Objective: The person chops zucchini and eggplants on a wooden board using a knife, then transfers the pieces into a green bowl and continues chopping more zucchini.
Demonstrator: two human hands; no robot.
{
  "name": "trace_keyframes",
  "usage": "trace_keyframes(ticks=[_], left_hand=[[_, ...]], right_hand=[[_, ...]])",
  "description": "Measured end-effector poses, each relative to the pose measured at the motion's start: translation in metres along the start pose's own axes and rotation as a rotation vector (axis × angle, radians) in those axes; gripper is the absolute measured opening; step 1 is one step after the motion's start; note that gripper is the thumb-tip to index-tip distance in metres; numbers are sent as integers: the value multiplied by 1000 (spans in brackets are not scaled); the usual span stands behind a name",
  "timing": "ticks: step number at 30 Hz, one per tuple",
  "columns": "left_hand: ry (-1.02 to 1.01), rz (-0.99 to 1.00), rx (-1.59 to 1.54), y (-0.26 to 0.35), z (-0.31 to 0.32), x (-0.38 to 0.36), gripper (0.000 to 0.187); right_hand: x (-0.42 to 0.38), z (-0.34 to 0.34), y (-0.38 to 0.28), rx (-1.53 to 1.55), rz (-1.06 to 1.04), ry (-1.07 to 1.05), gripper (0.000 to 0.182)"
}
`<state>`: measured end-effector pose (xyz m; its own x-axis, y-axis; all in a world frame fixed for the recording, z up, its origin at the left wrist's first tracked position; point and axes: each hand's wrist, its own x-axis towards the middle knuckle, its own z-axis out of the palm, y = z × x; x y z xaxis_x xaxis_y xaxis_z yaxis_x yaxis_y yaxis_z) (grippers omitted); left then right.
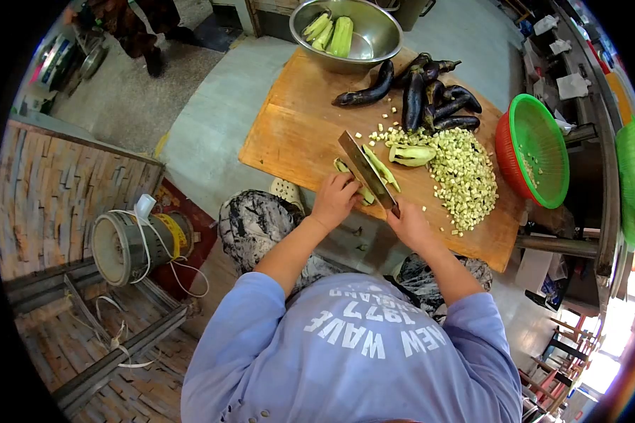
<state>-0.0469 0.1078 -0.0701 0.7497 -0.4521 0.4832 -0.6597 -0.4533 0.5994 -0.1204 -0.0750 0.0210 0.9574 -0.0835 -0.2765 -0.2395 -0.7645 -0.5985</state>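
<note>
My right hand (410, 224) is closed round the handle of a wide cleaver (365, 168), which points away from me over the wooden board (289, 113). The fingers of my left hand (334, 202) are bent onto a pale peeled eggplant piece (365, 193) just left of the blade; the hand partly hides it. On the blade's right side lie long cut eggplant strips (382, 170). Farther right, a peeled, sliced eggplant (411, 154) rests against a heap of diced eggplant (467, 180). Several whole dark eggplants (414, 99) lie behind the heap.
At the board's far edge a steel bowl (385, 51) holds peeled eggplants (341, 38). A green colander (541, 150) in a red basket (506, 158) stands at the right, with a few bits inside. A grey metal drum (111, 247) with a white cord sits at left. Another person's legs (130, 32) show upper left.
</note>
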Motion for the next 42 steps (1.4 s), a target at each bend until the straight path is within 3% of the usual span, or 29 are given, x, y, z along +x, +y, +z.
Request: trace_keyframes(ticks=[7,10,13,16,19,25,34,37,42], left_hand=[[-22,-15,27,-5,3,-3,33],[-28,-21,17,-5,4,-6,35],[-4,10,-4,-7,4,-1,35],[-1,3,-26,-5,1,-7,35],[35,5,-27,-5,3,-6,33],[47,-8,-4,-4,4,-8,30],[59,3,37,-6,5,-9,28],[56,9,43,-7,6,-6,29],[64,15,-9,1,9,1,25]], right_hand=[[-10,-31,-28,-152,-62,-132,17],[-6,-25,-27,-78,-16,-168,17],[6,3,-14,-210,-19,-110,18],[5,7,-3,14,3,-12,20],[3,0,-4,-17,67,-39,20],[-6,-20,-18,-39,-59,-136,16],[9,-19,-12,-17,-21,-184,16],[9,1,-9,-211,-49,-150,18],[5,9,16,219,171,-69,24]])
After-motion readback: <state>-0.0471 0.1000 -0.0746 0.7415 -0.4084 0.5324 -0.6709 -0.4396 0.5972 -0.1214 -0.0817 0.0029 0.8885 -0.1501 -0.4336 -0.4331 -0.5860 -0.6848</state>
